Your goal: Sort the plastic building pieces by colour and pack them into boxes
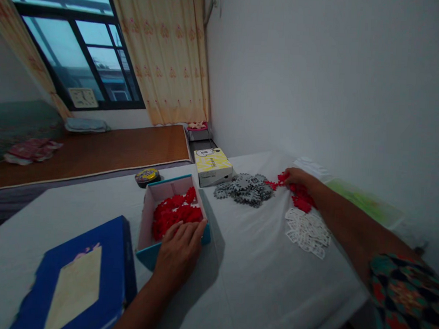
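My left hand (181, 248) lies over the near rim of an open blue box (149, 255), its fingers bent over the edge and the thumb hidden. Inside the box, close to those fingertips, is a heap of red plastic pieces (173, 212). Out to the right, my right hand (296, 177) is closed on red toothed plastic pieces (281, 177). Under and beside it sit more red pieces (301, 202). Left of this hand is a pile of grey gear-shaped pieces (245, 188). Flat white pieces (307, 233) with holes are spread nearer to me.
A yellow and white carton (212, 166) stands behind the box, and a round tin (147, 177) sits at its left. A large blue box (84, 275) is at the front left. A clear tray with green contents (363, 199) lies along the wall.
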The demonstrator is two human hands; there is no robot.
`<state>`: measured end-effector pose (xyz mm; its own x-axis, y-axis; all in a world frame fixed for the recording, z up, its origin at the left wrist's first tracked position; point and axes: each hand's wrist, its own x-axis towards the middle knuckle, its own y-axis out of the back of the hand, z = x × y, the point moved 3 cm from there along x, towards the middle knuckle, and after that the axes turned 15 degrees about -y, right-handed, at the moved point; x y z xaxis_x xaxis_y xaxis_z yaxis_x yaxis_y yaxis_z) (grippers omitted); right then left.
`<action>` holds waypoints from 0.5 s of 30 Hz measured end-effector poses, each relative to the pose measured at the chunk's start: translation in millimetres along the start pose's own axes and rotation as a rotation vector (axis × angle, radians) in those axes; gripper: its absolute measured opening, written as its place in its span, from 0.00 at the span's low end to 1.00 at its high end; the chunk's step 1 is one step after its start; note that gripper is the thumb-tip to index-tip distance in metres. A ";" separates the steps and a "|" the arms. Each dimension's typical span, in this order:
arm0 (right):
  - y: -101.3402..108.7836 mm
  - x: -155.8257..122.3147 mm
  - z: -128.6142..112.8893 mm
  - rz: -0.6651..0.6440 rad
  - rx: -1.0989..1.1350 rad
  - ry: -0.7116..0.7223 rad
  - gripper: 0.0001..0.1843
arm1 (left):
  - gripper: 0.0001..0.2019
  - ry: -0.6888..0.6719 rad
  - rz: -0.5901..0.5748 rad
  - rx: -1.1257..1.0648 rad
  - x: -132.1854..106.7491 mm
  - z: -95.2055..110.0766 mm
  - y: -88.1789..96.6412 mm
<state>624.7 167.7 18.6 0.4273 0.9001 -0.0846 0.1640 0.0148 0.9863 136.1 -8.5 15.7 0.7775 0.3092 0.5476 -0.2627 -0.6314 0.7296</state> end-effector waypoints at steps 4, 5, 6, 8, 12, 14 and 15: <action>19.2 -7.3 15.5 -0.002 0.139 -0.069 0.11 | 0.20 0.007 0.017 -0.006 1.9 0.3 1.2; 25.0 -8.9 14.0 -0.004 0.172 -0.076 0.10 | 0.20 0.015 0.020 -0.012 2.0 0.7 1.4; 31.3 -10.8 8.5 -0.007 0.215 -0.073 0.10 | 0.20 0.024 0.021 -0.018 2.0 1.4 1.5; 44.3 -17.1 -17.4 -0.034 0.371 -0.016 0.12 | 0.20 0.046 0.011 -0.032 1.3 3.4 1.0; 58.5 -59.0 -128.7 -0.232 0.792 0.324 0.22 | 0.20 0.068 -0.044 -0.067 -0.9 6.8 -3.2; 52.3 -98.1 -198.6 -0.321 0.803 0.538 0.23 | 0.19 0.070 -0.059 -0.073 -1.5 7.3 -4.6; 45.7 -119.2 -232.1 -0.341 0.779 0.633 0.23 | 0.19 0.071 -0.063 -0.072 -1.5 7.4 -4.7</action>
<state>374.8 162.1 106.5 -0.2531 0.9670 -0.0294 0.8083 0.2281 0.5428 140.4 -11.3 8.4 0.7520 0.3979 0.5256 -0.2569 -0.5575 0.7895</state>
